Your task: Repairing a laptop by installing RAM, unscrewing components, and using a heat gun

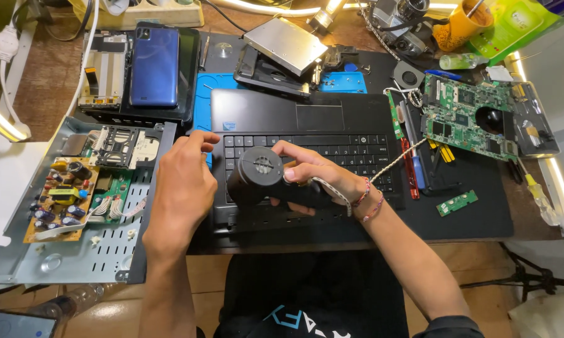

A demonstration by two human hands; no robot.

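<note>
A black laptop base (307,116) lies on the bench with its keyboard facing up and its touchpad towards the far side. My right hand (310,175) grips a black handheld air blower (260,178) over the keyboard, its round end with the vent facing up at me. A braided cord (394,161) runs from the blower's handle off to the right. My left hand (182,184) rests on the laptop's left edge, fingertips on the keys at the corner.
A grey metal chassis (100,247) with circuit boards lies at the left. Behind it sit a blue phone (155,66) and a phone frame. A green motherboard (466,116), screwdrivers and a small board (457,202) lie at the right; an optical drive (285,44) is behind the laptop.
</note>
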